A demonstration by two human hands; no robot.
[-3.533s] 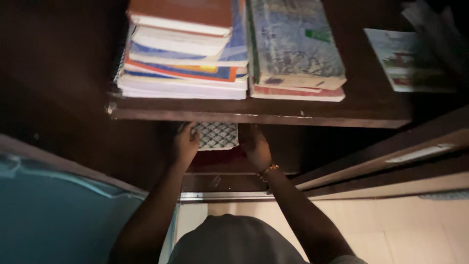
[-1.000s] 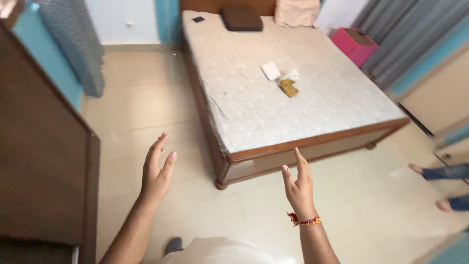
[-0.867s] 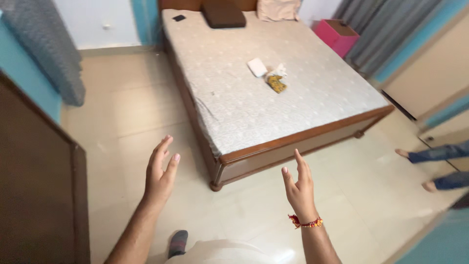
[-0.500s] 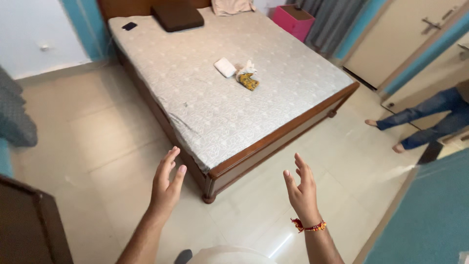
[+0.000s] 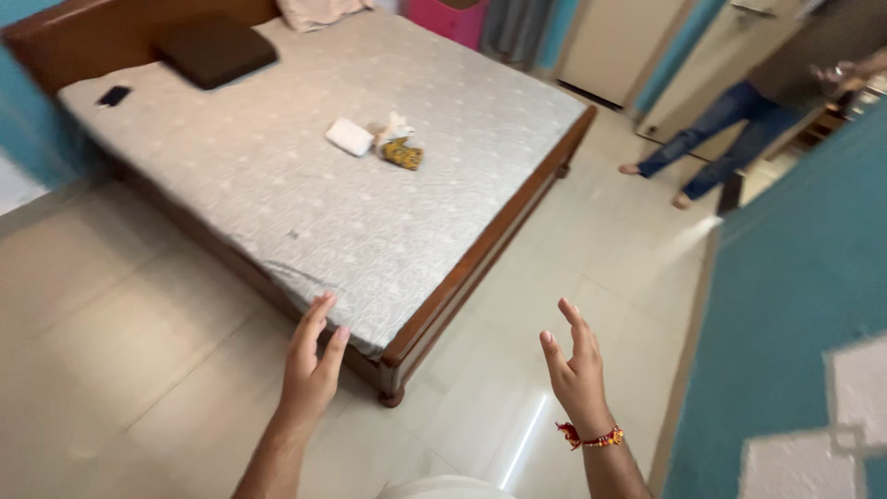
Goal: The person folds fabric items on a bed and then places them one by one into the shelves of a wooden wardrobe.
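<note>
The left hand (image 5: 309,370) is raised before the body with fingers stretched and slightly apart, its grip open and holding nothing; it shows just in front of the near corner of the bed (image 5: 305,203), above the cream tiled floor (image 5: 120,314); the right hand (image 5: 577,374) is likewise spread and empty, palm turned inward, a red and yellow thread bracelet (image 5: 589,436) about its wrist, well apart from the bed's wooden frame; on the grey patterned sheet lie a small white folded cloth (image 5: 349,137) and, just beside it, a yellow patterned bundle (image 5: 402,152); a dark brown pillow (image 5: 214,51) and a black phone (image 5: 115,95) rest near the headboard; another person in blue jeans (image 5: 730,125) stands by the doorway; a teal wall (image 5: 795,305) rises on the right.
</note>
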